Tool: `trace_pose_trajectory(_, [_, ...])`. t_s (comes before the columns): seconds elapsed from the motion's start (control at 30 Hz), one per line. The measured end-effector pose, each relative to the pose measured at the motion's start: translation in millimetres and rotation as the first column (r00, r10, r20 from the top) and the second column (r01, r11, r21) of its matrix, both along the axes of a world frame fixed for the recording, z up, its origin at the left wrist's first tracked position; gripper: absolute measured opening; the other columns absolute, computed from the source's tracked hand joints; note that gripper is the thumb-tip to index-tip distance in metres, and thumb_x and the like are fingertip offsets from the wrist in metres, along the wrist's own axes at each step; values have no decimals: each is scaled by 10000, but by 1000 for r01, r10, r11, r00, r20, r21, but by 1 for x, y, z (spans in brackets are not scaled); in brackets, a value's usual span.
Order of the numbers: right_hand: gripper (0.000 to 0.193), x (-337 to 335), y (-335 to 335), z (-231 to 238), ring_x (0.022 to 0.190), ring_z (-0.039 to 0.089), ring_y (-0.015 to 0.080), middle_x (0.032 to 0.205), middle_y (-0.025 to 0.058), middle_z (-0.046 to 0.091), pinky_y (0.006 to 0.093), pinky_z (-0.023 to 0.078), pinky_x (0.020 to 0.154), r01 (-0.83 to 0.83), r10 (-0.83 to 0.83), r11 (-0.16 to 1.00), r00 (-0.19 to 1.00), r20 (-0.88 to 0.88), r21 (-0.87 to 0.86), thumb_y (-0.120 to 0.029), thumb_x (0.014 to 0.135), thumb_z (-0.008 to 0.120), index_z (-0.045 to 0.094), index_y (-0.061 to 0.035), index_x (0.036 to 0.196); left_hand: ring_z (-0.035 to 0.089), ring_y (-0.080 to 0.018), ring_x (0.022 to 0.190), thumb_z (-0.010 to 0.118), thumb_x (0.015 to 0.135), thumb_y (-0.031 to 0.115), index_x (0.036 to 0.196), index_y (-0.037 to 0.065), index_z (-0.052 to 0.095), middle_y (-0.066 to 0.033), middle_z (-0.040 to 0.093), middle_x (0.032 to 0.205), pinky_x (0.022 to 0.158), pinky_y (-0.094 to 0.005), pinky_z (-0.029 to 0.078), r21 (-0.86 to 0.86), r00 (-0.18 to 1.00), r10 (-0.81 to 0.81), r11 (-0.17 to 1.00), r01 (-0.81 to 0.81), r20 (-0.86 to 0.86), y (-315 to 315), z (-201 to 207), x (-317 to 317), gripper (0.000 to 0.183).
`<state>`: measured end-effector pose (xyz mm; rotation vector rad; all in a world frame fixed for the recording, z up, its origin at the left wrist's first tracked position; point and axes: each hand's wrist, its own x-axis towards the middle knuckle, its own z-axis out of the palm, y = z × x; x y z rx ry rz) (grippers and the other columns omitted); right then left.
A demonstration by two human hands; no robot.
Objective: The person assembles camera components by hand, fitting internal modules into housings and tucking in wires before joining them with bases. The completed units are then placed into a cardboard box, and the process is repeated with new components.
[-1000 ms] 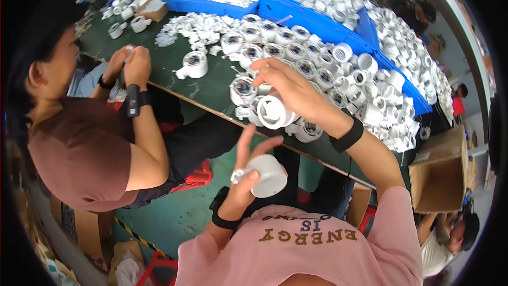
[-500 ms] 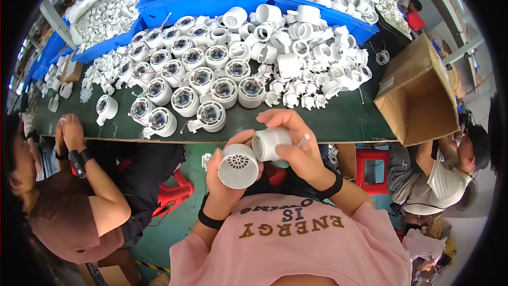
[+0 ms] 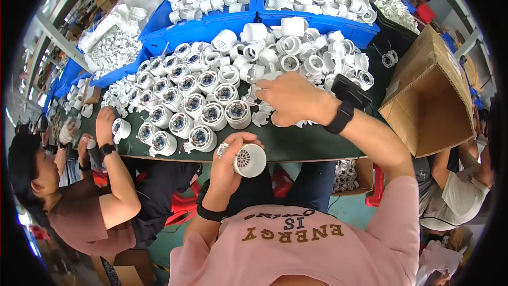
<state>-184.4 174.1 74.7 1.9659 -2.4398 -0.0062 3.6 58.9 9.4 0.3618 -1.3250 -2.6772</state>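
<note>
My left hand (image 3: 228, 165), near the table's front edge, is closed around a white cylindrical housing (image 3: 250, 160). Its hollow end faces up, and a round grille shows at the bottom inside. A small white connector (image 3: 222, 150) sticks out beside the fingers. My right hand (image 3: 296, 99) reaches over the table, thumb and index finger apart, at the small white clips (image 3: 260, 118). Its other fingers are partly hidden. Left of it stand several white round housings with circuit boards (image 3: 212, 114) in their tops.
White rings and collars (image 3: 290, 45) are heaped behind my right hand. Farther back are blue bins (image 3: 206, 27) of white parts. An open cardboard box (image 3: 423, 100) stands at the right. A co-worker (image 3: 79, 196) sits on the left, another person (image 3: 450, 185) on the right.
My right hand has left the white cylinder it held beside the left hand and moved forward over the small clips. My left hand still holds a grilled housing. The left co-worker's hands have moved.
</note>
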Motion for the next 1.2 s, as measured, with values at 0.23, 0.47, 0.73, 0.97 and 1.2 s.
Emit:
trace_pose_trajectory(0.23, [209,-24,-16,-27,633,596,276,756,114,575,378,447,530,-74,135,933,979,-152,351,-85,487,659,613,-11,676,616,-250,798,404,961,262,842,-17,603,-137,603,847,717,-329,504,-38,989,-131,990,134,66,-5,-11,-5,363])
trace_pose_trajectory(0.47, [376,-21,36,0,794,580,321,995,170,498,412,481,613,21,-29,992,998,-59,-127,-73,572,643,563,8,931,633,-234,767,459,939,262,1119,-39,546,-186,634,943,660,-324,519,194,924,-367,904,382,-108,-1,-20,-29,361])
trace_pose_trajectory(0.73, [495,8,72,-7,875,577,306,993,162,566,350,471,751,594,-155,707,659,736,-383,-124,677,731,500,-35,1106,621,-304,919,485,913,217,1388,71,308,-202,426,1323,756,-410,539,425,914,-396,816,393,-84,10,-18,-57,527])
trace_pose_trajectory(0.97, [471,-13,18,-29,964,545,350,1031,168,583,403,449,816,260,-145,767,961,235,-586,-171,687,759,562,-10,1084,641,-278,879,522,903,210,1205,5,490,-147,593,1091,761,-373,539,360,966,-234,915,182,108,13,-27,-52,366])
trace_pose_trajectory(1.2, [487,-37,7,-48,947,541,365,980,179,594,418,448,794,411,-340,774,912,232,-481,-138,642,769,520,-24,1045,653,-255,845,523,903,180,1115,5,521,-120,611,1007,737,-334,536,326,974,-190,935,141,125,9,-20,-37,275])
